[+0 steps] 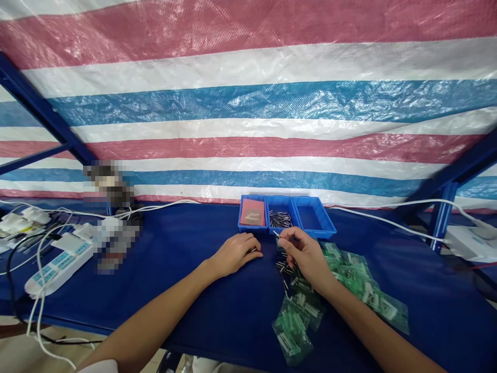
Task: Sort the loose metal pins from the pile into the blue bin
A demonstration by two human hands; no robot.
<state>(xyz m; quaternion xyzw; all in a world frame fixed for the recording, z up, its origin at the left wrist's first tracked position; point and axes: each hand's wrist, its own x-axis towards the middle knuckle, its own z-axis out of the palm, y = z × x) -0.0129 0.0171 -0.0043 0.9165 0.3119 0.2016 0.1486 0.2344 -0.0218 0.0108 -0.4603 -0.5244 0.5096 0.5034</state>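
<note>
My left hand (pixel 236 254) rests over the blue table with its fingers curled together; a tiny bit of something shows between thumb and fingers, too small to name. My right hand (pixel 305 255) pinches a small metal pin (pixel 276 234) just in front of the blue bins. Beneath and beside it lie loose dark pins (pixel 284 267). Green-and-clear small bags (pixel 359 282) spread to its right, and more bags (pixel 292 331) lie nearer me. The middle bin (pixel 281 200) holds many similar pins. In the left bin (pixel 241 217) is a pink card (pixel 248 208); the right bin (pixel 316 215) shows nothing inside.
A white power strip (pixel 58 267) with plugs and tangled cables occupies the left of the blue table (pixel 174 243). White cables run along the back edge. At the right stands a white box (pixel 471 243) beside a blue post. A striped sheet hangs behind.
</note>
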